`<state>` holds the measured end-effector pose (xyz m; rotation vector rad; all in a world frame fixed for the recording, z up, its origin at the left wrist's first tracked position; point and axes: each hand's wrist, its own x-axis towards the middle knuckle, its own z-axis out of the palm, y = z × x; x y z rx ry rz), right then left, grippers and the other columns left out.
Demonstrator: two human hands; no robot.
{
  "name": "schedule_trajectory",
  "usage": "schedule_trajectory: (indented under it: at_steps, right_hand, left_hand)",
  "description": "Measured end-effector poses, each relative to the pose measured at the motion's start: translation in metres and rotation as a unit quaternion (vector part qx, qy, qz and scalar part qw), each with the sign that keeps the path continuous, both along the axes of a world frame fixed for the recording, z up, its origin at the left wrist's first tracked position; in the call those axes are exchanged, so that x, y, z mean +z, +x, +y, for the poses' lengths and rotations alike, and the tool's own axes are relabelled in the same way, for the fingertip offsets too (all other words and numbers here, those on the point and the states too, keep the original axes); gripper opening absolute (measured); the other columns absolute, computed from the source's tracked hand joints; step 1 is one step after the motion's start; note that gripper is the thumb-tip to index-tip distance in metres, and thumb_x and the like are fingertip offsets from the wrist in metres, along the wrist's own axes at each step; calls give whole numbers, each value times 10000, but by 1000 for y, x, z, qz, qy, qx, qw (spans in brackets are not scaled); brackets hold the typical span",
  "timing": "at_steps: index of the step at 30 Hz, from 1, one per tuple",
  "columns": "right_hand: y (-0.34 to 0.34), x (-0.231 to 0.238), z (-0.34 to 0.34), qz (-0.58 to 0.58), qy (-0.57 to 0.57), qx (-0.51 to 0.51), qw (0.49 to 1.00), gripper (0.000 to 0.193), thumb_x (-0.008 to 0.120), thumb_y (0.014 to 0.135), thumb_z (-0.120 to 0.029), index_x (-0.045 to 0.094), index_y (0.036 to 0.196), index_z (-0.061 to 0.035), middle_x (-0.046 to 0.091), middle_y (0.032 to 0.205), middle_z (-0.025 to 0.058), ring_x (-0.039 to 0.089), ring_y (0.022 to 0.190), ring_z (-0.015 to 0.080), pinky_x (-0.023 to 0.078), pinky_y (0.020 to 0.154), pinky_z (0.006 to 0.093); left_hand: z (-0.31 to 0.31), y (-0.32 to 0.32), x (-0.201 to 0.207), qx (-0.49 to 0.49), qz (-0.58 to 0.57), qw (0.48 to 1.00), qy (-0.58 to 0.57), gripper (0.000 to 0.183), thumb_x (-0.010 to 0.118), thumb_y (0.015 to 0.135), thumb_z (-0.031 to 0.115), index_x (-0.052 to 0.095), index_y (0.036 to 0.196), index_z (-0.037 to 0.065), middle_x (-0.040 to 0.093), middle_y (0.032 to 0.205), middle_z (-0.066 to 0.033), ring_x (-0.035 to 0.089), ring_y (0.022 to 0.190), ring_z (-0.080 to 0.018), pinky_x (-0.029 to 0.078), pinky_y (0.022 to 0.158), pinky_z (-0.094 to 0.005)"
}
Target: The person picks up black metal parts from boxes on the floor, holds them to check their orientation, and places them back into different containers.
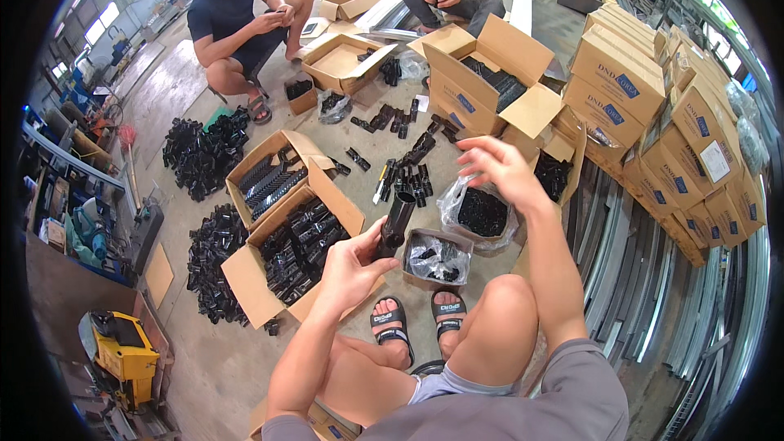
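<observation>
My left hand point(354, 271) is closed around a black tubular plastic fitting point(399, 214), its round open end tilted up. My right hand point(500, 167) hangs above a plastic-lined box of small black parts point(482, 214), its fingers loosely bent and apart, with nothing visible in them. Between my feet and that box, a smaller box point(438, 258) holds black pieces in clear plastic. Several black fittings point(415, 185) lie in a group on the floor just beyond my left hand, with a white-and-yellow pen-like stick point(380, 183) beside them.
Left of me stands an open carton point(306, 249) of black fittings, with loose heaps point(216, 261) beyond it. Another open carton point(465, 82) stands ahead. Two people point(245, 33) sit across from me, handling small things. Stacked cartons point(621, 73) and metal profiles point(645, 278) line the right.
</observation>
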<state>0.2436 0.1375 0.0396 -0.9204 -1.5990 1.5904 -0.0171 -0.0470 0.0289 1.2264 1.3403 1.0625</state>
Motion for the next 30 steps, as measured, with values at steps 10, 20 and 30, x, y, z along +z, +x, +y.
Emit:
schedule_trajectory:
  at_steps: [10,20,30]
  right_hand:
    - [45,-311,30,-525,115,-71,840,228,580,848,-174,730,964,-49,698,1015,229,665,998,409,532,872,504]
    - [3,-350,31,-574,-85,-181,794,249,696,819,-87,711,1053,-4,670,1189,228,643,1137,371,526,970,456]
    - [35,-362,22,-436,40,-285,853,177,632,877,-116,717,976,3,726,904,208,709,893,361,566,788,416]
  left_hand:
    - [5,-13,3,0,337,940,57,689,809,730,81,577,1377,133,676,1074,-221,710,882,-327,538,791,-357]
    - [11,-23,-8,-41,418,908,6,611,617,816,129,511,1417,161,684,1051,-218,672,936,-400,547,824,-442]
    - [20,-19,-13,-72,423,903,-17,613,624,803,107,521,1398,210,692,1059,-195,661,949,-403,553,833,-450]
